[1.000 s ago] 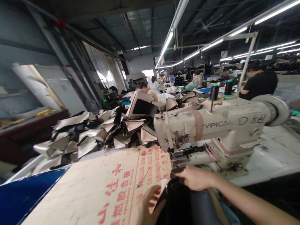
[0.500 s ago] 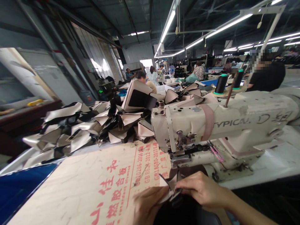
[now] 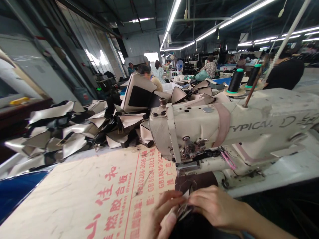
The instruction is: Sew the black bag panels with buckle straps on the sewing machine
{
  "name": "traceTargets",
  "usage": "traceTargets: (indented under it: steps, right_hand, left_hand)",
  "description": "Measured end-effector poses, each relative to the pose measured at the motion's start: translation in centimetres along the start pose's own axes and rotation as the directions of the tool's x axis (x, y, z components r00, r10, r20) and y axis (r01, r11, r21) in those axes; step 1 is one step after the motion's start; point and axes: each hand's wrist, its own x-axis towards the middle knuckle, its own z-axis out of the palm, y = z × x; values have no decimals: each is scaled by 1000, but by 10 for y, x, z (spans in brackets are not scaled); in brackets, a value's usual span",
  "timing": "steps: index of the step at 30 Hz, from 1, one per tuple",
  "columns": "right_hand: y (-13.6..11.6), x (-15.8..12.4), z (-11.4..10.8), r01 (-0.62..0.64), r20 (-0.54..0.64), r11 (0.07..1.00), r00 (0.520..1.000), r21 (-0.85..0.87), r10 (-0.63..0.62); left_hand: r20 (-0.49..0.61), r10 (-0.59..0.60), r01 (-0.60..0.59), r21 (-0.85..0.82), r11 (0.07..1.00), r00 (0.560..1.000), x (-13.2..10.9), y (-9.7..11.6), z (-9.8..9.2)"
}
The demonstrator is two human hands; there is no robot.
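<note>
Left hand [image 3: 163,212]: fingers curled and closed, pinching the near side of the small folded flap [image 3: 185,200] from the left; grip closed.

Right hand [image 3: 214,207]: thumb and fingertips closed on the far side of the same flap; grip closed. Forearm enters from the lower right corner.

Workpiece: the flap is pale on one face and dark on the other. It sits between the two hands, just below and in front of the presser foot [image 3: 185,167]. A dark panel [image 3: 195,182] lies beneath the machine head, and dark material [image 3: 196,229] fills the bottom edge under the hands.

Machine: cream industrial sewing machine [image 3: 219,127], marked "TYPICAL" on its arm, with two black thread cones [image 3: 236,80] on a stand behind it.

Worktop: pale board [image 3: 74,202] printed in red characters, left of the hands, with a glossy blue sheet [image 3: 20,189] at its left edge.

Beyond: heaped pile of cut panels [image 3: 74,129], pale and black, behind the board.

Others: co-worker in a black top [image 3: 284,74] at far right; further seated workers [image 3: 144,74] in the distance, hands not legible.
</note>
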Motion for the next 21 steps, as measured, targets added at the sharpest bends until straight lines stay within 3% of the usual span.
traceTargets:
  steps: [2, 4, 7, 9, 11, 13, 14, 16, 17, 19, 21]
  right_hand:
    - [-2, 1, -1, -7, 34, 1000, 999, -11, 7]
    - [-3, 2, -1, -14, 42, 1000, 999, -23, 15]
    - [-3, 2, 1, -45, 21, 999, 999, -16, 45]
    - [-4, 1, 2, -82, 2, 996, 997, 23, 82]
    - [-4, -1, 2, -102, -22, 992, 994, 70, 104]
    - [-4, -4, 2, -98, -46, 990, 994, 103, 103]
    - [-3, -5, 2, -91, -53, 990, 994, 112, 98]
    - [-3, -7, 2, -94, -62, 988, 993, 121, 102]
    - [-3, -8, 2, -102, -63, 987, 992, 123, 110]
    - [-4, -9, 3, -119, -63, 986, 990, 120, 128]
    - [-4, -9, 4, -125, -69, 986, 989, 114, 133]
  left_hand:
    - [-15, -78, 78, -29, 997, 997, 11, 14, 1]
    - [41, -137, 136, 21, 990, 990, 24, 30, 0]
    - [71, -167, 161, 87, 983, 983, 36, 49, -7]
    - [68, -225, 231, -95, 968, 972, 39, 50, -12]
    - [38, -315, 298, -449, 842, 948, 42, 39, -16]
    - [-57, -447, 289, -688, 666, 893, 45, 15, -21]
    - [-116, -515, 295, -706, 644, 849, 45, 2, -23]
    - [-245, -565, 388, -515, 764, 788, 41, -21, -26]
    - [-335, -524, 422, -333, 843, 783, 36, -28, -27]
    - [-484, -332, 407, 55, 912, 810, 20, -30, -25]
    - [-501, -105, 289, 306, 907, 859, -1, -20, -17]
